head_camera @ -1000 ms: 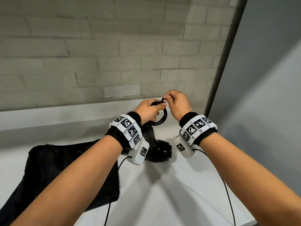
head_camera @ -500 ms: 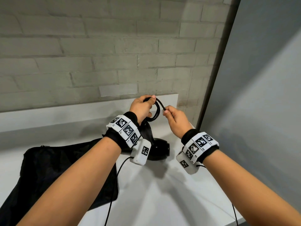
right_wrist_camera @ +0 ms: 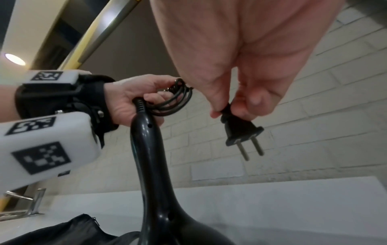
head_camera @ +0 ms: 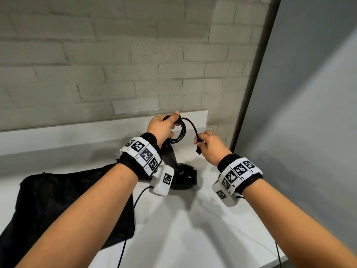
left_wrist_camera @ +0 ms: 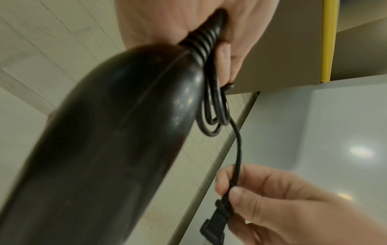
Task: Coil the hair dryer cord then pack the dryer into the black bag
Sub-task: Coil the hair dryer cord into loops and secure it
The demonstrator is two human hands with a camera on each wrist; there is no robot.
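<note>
Gripping the coiled cord (head_camera: 180, 132) atop the hair dryer (right_wrist_camera: 150, 165), your left hand (head_camera: 162, 128) holds it above the counter (head_camera: 193, 229); your right hand (head_camera: 210, 145) pinches the plug (right_wrist_camera: 243, 131), black bag (head_camera: 58, 206) lying left.

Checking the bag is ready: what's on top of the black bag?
The left forearm crosses above the black bag; the hair dryer stands at its edge. Whether anything rests on the covered part is hidden.

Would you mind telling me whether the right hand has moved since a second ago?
Yes. The right hand has drawn away from the left hand and the coil, nearer the counter's front edge.
</note>
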